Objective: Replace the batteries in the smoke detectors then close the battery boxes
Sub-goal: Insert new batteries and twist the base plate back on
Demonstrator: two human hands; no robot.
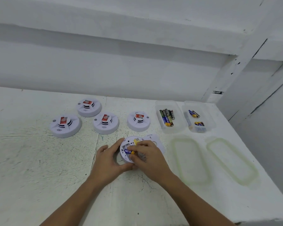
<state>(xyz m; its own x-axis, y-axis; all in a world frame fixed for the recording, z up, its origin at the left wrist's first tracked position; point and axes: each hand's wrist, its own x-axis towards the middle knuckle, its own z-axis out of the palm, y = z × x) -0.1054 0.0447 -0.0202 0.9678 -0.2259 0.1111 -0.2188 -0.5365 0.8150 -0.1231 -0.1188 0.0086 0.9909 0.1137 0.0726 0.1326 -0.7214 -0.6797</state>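
The open smoke detector (127, 154) sits flipped over at the table's (39, 160) near middle, left hand (109, 160) cupped round its rim, right hand (145, 154) pinching a blue-and-yellow battery (129, 151) into the bay. Looks like light, hard plastic that'd skate around, so brace the rim and push the cell by its ends. Its cover (155, 141) lies just behind; 4 other detectors (105, 123) wait further back.
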